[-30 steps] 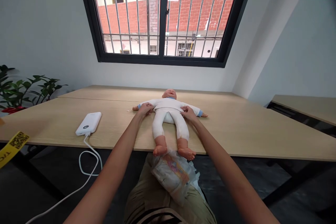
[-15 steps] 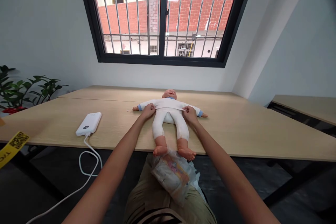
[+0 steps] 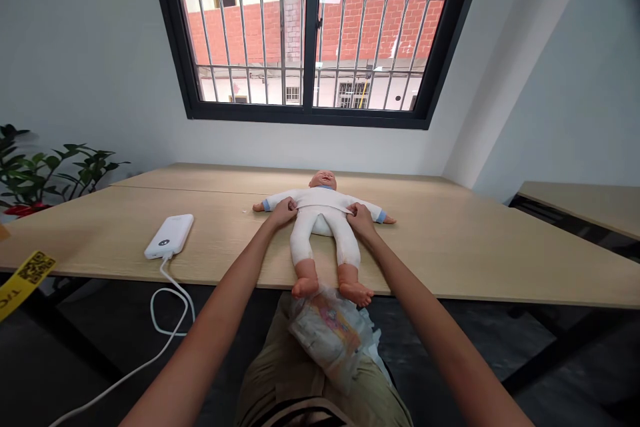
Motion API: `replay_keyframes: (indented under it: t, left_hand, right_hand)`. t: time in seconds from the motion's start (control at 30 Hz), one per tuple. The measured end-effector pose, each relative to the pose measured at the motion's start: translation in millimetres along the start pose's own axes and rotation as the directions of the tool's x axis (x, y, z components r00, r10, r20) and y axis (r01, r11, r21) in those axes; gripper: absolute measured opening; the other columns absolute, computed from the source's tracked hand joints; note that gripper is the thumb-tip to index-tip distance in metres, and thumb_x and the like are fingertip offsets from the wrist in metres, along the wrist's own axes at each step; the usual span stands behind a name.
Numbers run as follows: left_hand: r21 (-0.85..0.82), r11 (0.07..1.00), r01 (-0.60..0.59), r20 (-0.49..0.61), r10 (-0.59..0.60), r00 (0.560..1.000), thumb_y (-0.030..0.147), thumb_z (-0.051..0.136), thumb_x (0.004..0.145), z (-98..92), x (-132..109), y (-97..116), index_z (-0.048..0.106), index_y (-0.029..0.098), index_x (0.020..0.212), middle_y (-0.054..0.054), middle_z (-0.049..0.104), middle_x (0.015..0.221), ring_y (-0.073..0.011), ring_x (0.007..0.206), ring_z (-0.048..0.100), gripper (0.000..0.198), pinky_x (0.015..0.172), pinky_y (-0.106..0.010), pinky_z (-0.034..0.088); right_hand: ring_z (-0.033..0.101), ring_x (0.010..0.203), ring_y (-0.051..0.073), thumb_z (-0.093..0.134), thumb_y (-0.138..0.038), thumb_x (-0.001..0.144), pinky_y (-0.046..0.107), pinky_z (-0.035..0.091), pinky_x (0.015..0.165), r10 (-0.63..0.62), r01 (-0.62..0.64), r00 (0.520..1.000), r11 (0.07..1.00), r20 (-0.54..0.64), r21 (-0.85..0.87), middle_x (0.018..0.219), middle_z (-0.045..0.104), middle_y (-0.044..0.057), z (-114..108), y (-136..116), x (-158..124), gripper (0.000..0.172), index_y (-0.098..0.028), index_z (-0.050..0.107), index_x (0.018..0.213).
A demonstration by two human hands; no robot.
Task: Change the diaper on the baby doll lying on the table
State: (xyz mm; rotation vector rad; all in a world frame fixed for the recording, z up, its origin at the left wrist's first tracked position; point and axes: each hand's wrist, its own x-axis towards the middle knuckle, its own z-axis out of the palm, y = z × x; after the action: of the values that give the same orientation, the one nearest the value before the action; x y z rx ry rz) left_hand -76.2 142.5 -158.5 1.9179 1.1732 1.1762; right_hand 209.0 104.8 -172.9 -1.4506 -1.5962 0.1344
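baby doll [image 3: 320, 201] is lying face up, in the head view, on a pale wood-grain table [image 3: 490, 247], its head pointing toward the window [image 3: 311, 47] and its bare feet poking past the near edge. it is wearing a white top [image 3: 323, 195] with blue trim at collar and cuffs; its legs are showing white down to the bare reddish shins, and its arms are spreading wide. the left hand [image 3: 283, 211] is pinching the hem at one side, and the right hand [image 3: 361, 219] is pinching it at the other.

a white power bank [image 3: 169, 236] is resting near the left arm, its cable [image 3: 151, 310] looping down. outside, red brick is showing behind metal bars; a leafy plant [image 3: 37, 177] is standing at the left. a clear plastic package [image 3: 327, 333] with pinkish print is lying on the person's lap.

a yellow tag [image 3: 15, 300] is bearing a qr code and letters seemingly reading "t/c"; the power bank's round mark is appearing too small to read.
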Motion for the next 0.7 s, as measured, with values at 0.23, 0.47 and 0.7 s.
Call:
replay_keyframes:
  t: [0.23, 0.47, 0.7]
  left_hand:
    - [-0.051, 0.999, 0.011, -0.002, -0.011, 1.000, 0.012, 0.060, 0.061, 0.0, 0.6, -4.0, 0.048, 0.019, 0.070, 0.004, 0.051, 0.067, -0.0127, 0.063, 0.049, 0.017, 0.061, -0.023, 0.040]
    - [-0.033, 0.999, 0.007, -0.068, -0.009, 0.998, 0.015, 0.058, 0.066, 0.8, 0.1, -3.3, 0.047, 0.020, 0.070, 0.003, 0.051, 0.065, -0.0140, 0.064, 0.047, 0.012, 0.060, -0.024, 0.039]
    - [-0.010, 1.000, -0.005, -0.113, 0.003, 0.994, 0.013, 0.059, 0.069, 3.4, -2.2, -0.3, 0.045, 0.020, 0.070, 0.003, 0.049, 0.067, -0.0140, 0.066, 0.047, 0.015, 0.062, -0.024, 0.039]
  right_hand:
    - [0.056, 0.078, 0.019, 0.046, -0.013, 0.065, 0.031, 0.045, 0.076, 0.000, 0.000, 1.000, 1.000, -0.014, -0.011, 0.083, 0.065, 0.005, -0.1, 0.6, 0.1, 0.022, -0.018, 0.060, 0.081]
    - [0.058, 0.079, 0.019, 0.046, -0.011, 0.066, 0.029, 0.044, 0.074, 0.015, -0.016, 1.000, 0.999, -0.008, -0.037, 0.082, 0.067, 0.006, -1.4, 0.6, -0.8, 0.019, -0.018, 0.059, 0.078]
    - [0.057, 0.081, 0.019, 0.045, -0.007, 0.068, 0.029, 0.043, 0.077, 0.026, -0.027, 0.999, 0.997, -0.020, -0.070, 0.084, 0.067, 0.006, -0.8, 0.0, -1.2, 0.022, -0.017, 0.059, 0.081]
